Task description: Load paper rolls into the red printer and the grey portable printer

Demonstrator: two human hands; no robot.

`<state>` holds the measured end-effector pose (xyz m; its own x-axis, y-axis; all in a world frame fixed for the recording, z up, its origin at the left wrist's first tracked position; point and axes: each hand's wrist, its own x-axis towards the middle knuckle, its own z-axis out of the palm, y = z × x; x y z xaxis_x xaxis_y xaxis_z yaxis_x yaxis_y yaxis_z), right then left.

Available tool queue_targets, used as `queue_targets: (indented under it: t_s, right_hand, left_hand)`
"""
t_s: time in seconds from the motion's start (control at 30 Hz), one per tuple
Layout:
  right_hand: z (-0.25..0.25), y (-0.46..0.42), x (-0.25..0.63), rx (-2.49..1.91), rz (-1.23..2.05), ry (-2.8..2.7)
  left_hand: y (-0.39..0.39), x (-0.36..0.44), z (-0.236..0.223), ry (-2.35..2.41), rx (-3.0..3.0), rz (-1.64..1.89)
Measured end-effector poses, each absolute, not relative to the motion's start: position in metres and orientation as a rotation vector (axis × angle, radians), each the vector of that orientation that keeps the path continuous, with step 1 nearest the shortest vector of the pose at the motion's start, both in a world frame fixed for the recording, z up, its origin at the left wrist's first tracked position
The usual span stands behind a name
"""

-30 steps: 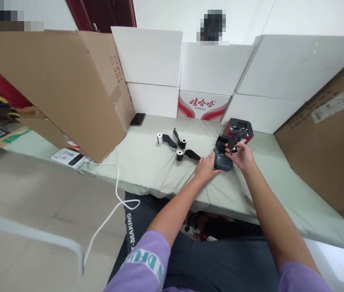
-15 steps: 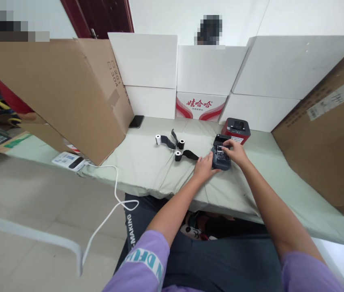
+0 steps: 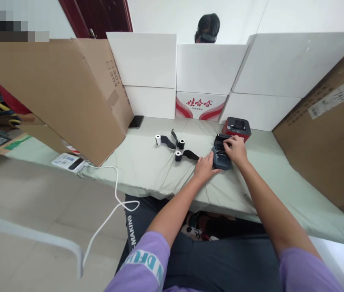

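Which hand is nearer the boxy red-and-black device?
Right hand, just in front of the device; left hand is farther off, at the dark open plastic case's left side.

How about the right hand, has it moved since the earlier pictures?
Yes, slightly: the right hand has shifted forward, away from the person, and now covers more of the red-and-black box's lower front.

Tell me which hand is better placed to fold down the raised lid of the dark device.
Right, I'd judge: the right hand has its fingertips at the raised lid, while the left hand lies lower, against the left side of the dark device.
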<state>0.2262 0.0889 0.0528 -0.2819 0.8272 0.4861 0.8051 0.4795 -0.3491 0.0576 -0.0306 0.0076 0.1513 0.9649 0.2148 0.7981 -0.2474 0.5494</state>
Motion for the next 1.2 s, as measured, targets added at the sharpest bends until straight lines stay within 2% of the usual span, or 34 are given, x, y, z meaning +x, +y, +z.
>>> queue_targets:
  t_s: [0.23,0.4,0.63,0.93,1.03,1.2]
  right_hand:
    - [0.064,0.085,0.232,-1.271,0.129,-1.97]
    - [0.064,0.073,0.241,-1.278,0.389,-2.035]
    - [0.058,0.085,0.24,-1.217,0.136,-1.965]
    - [0.064,0.078,0.242,-1.283,0.366,-2.103]
    - [0.057,0.068,0.248,-1.35,0.55,-1.926]
    - [0.048,0.064,0.254,-1.453,1.292,-1.428]
  left_hand:
    - [-0.031,0.058,0.006,1.688,2.096,0.822]
    - [-0.031,0.058,0.007,1.672,2.089,0.838]
    - [-0.031,0.058,0.006,1.682,2.113,0.829]
    - [-0.031,0.058,0.008,1.69,2.102,0.81]
    - [-0.032,0.058,0.011,1.697,2.095,0.792]
    - [-0.033,0.058,0.013,1.696,2.083,0.797]
